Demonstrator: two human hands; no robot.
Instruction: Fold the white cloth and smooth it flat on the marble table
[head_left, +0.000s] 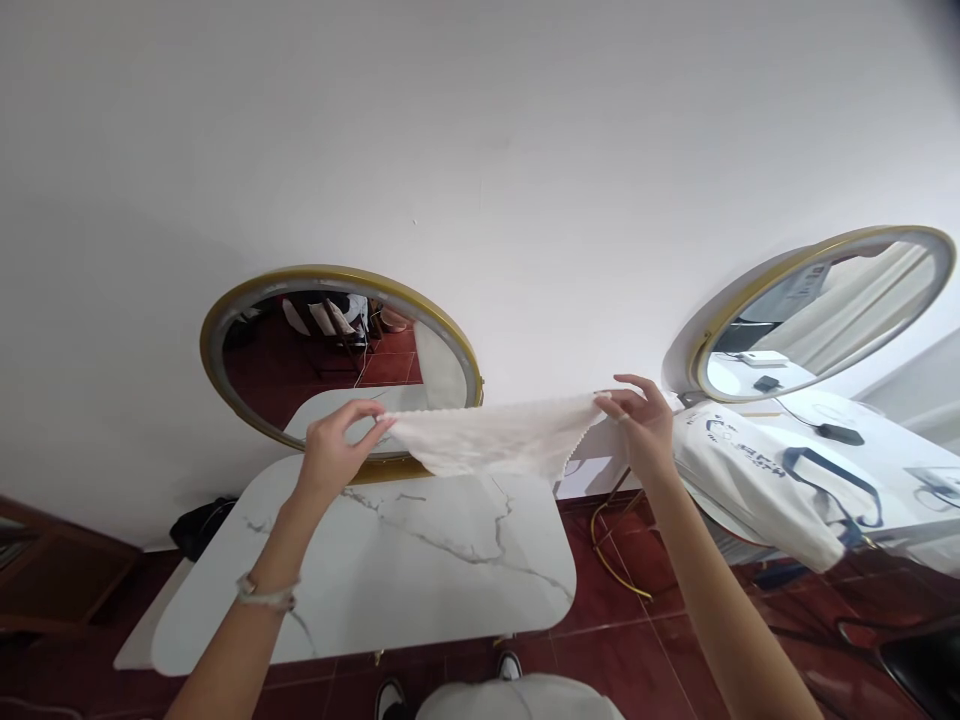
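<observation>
A thin white cloth [495, 435] with scalloped edges is stretched between my two hands, above the far edge of a white marble-patterned table [450, 570]. My left hand [337, 450] pinches its left corner between thumb and fingertips. At the other end, my right hand [637, 420] pinches the right corner, with some fingers raised off the cloth. The cloth sags a little between the corners and hides part of the table's back edge.
A gold-framed round mirror [341, 280] stands behind the table, against the wall. On the right are another mirror [825, 245], a white bag [750, 480] with blue straps, and a white table [885, 440] bearing a black adapter [840, 434]. A black item [201, 527] lies at left.
</observation>
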